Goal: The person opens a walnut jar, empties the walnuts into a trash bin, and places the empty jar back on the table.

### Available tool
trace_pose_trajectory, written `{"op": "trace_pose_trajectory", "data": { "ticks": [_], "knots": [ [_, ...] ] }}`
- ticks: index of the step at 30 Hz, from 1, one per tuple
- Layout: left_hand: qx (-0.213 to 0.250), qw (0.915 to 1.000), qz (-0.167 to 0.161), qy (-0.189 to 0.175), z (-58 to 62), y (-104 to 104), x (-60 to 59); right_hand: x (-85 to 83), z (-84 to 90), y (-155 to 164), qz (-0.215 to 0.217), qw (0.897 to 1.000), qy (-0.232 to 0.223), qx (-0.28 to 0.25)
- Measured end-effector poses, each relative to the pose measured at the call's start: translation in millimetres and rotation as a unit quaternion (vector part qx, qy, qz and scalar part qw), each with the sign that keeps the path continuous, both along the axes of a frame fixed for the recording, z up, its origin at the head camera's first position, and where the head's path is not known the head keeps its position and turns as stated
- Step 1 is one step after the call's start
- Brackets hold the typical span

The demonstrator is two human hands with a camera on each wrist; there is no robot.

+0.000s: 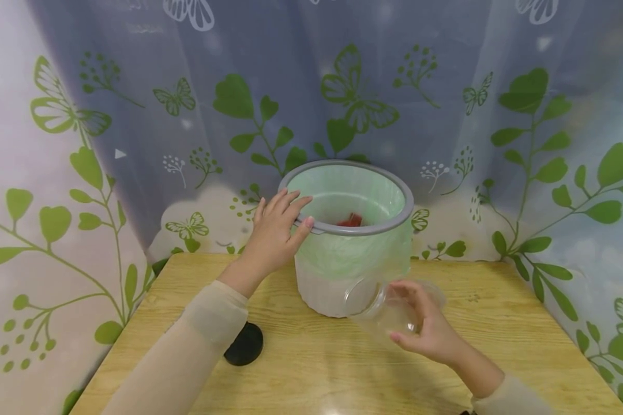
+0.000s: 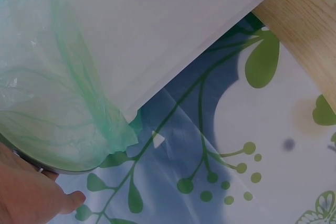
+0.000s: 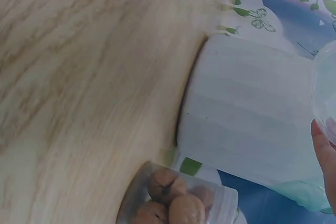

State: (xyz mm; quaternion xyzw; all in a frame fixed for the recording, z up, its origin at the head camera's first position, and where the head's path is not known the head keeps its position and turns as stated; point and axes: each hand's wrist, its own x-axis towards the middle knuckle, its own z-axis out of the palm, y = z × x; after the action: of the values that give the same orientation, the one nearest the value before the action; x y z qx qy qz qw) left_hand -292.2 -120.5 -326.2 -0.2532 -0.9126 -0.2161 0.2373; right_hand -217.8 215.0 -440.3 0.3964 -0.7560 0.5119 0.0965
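At frame centre, the left hand (image 1: 275,230) rests on the bin (image 1: 353,230) rim, fingers nearly straight. Lower right, the right hand (image 1: 426,328) grips a clear cup (image 1: 389,308) tilted beside the bin wall. I'd steady the rim and raise the cup above it before tipping. Beneath is a wooden table (image 1: 498,323); a leaf-print curtain (image 1: 135,115) hangs behind.
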Motion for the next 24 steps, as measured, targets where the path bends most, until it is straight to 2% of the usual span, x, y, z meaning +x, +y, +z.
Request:
{"op": "trace_pose_trajectory", "data": {
  "ticks": [9,17,24],
  "knots": [
    [-0.003,1.0,0.004,-0.003,-0.1,-0.8,1.0,-3.3,-11.8,-12.0,0.017,0.999,-0.031,0.008],
    [-0.005,1.0,0.003,0.0,0.9,-0.7,1.5,-8.3,-21.0,-21.7,0.013,0.999,-0.022,0.021],
    [-0.008,1.0,0.003,0.001,1.3,-0.1,1.3,-9.2,-28.1,-27.6,0.015,0.998,-0.051,0.042]
  ]
}}
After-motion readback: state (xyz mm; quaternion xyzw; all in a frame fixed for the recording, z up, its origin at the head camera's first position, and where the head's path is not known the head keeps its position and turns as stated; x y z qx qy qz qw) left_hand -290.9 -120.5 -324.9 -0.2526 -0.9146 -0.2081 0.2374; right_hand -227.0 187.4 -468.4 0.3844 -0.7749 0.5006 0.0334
